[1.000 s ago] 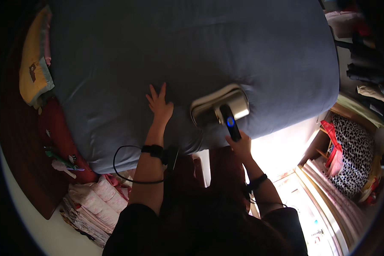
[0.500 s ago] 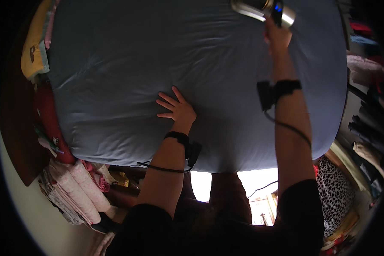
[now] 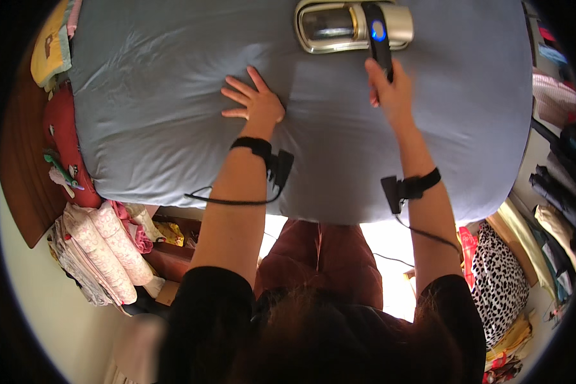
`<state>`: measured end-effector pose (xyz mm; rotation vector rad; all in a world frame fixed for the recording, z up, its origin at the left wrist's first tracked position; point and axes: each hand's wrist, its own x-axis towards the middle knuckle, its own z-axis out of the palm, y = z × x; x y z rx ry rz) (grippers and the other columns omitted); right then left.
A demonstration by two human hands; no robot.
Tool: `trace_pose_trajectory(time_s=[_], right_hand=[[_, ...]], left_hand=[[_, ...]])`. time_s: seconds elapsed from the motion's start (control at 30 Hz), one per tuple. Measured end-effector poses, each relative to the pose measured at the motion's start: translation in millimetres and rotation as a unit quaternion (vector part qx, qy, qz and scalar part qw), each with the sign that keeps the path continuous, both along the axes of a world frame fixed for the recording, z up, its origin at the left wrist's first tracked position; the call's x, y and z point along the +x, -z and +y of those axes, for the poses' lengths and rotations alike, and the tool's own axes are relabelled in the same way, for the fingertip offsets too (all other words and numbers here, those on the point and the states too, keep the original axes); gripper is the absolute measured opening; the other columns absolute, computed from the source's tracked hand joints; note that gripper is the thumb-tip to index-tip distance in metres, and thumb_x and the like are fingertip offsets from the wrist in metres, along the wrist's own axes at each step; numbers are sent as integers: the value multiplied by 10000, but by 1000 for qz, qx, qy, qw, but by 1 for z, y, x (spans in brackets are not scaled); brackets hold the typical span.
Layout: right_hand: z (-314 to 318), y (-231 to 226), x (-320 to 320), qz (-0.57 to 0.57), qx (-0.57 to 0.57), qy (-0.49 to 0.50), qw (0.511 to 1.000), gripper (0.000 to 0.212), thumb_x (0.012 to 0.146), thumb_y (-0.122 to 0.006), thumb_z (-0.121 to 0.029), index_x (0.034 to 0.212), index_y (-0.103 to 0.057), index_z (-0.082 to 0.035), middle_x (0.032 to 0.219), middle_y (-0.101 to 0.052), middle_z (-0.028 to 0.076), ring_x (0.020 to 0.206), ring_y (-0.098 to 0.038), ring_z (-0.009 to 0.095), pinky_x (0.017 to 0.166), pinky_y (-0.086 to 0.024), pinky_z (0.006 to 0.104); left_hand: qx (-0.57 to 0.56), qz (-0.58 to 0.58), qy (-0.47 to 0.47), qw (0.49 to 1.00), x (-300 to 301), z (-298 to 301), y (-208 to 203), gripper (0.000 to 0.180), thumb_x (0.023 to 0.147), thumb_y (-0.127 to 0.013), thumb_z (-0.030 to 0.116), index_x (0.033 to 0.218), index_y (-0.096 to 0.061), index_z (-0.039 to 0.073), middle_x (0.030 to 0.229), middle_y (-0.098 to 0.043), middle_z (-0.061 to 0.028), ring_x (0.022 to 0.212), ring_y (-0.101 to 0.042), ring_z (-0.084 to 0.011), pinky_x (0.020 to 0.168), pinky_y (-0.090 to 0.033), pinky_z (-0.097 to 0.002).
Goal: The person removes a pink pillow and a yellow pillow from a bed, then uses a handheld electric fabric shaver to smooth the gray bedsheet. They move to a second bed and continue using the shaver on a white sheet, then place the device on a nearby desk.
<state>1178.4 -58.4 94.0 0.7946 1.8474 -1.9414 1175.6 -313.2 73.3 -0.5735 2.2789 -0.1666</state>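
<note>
A handheld mattress vacuum cleaner [image 3: 329, 27], silver with a dark see-through dust cup and a lit blue button, rests on a grey-blue bed sheet [image 3: 173, 128] at the far side. My right hand [image 3: 393, 93] is closed around its black handle. To the left, my left hand [image 3: 256, 102] lies flat on the sheet with the fingers spread, and creases run out from it. It holds nothing. The vacuum's underside is hidden from view.
A yellow cloth [image 3: 51, 54] and a red pillow [image 3: 70, 141] lie along the left edge. Rolled pale fabrics [image 3: 105, 249] are stacked at the lower left. A black-and-white spotted bag [image 3: 502, 281] and folded clothes [image 3: 557, 173] line the right side.
The vacuum cleaner has come nearer and to the left in my right hand. My left hand appears farther up the sheet, still flat. The picture is brighter.
</note>
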Motion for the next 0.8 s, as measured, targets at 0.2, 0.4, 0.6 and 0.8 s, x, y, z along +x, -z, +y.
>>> trace_pose_trajectory(time_s=[0.2, 0.4, 0.6, 0.8], right_hand=[[-17, -62, 191, -114, -27, -65, 991, 360, 907, -728, -365, 986, -559, -57, 607, -511, -2, 471, -504, 87, 428, -407, 266], [-3, -99, 327, -186, -29, -56, 981, 260, 891, -740, -232, 869, -587, -23, 583, -575, 23, 486, -556, 101, 443, -423, 267], [9, -70, 253, -135, -7, 111, 985, 266, 900, -730, -196, 787, -550, -37, 578, -542, 6, 477, -520, 76, 426, -404, 262], [52, -16, 112, -55, -8, 192, 980, 293, 921, -721, -262, 815, -552, -47, 570, -522, 9, 454, -498, 87, 414, -385, 263]], left_hand=[[164, 98, 109, 975, 22, -70, -32, 1012, 790, -535, -61, 1604, -57, 307, 1664, 45, -165, 1517, 5, -436, 1119, -140, -696], [137, 62, 57, 987, 90, -67, -12, 1038, 766, -550, -78, 1597, -98, 350, 1672, 24, -132, 1520, -3, -430, 1164, -140, -629], [112, 52, -9, 992, 136, 39, -23, 1109, 743, -616, 1, 1598, 57, 216, 1626, 128, -260, 1482, 89, -528, 1132, -93, -703], [103, 10, -101, 990, 146, 161, -14, 1241, 726, -682, 82, 1507, 280, 18, 1501, 287, -420, 1414, 250, -583, 1044, -21, -804]])
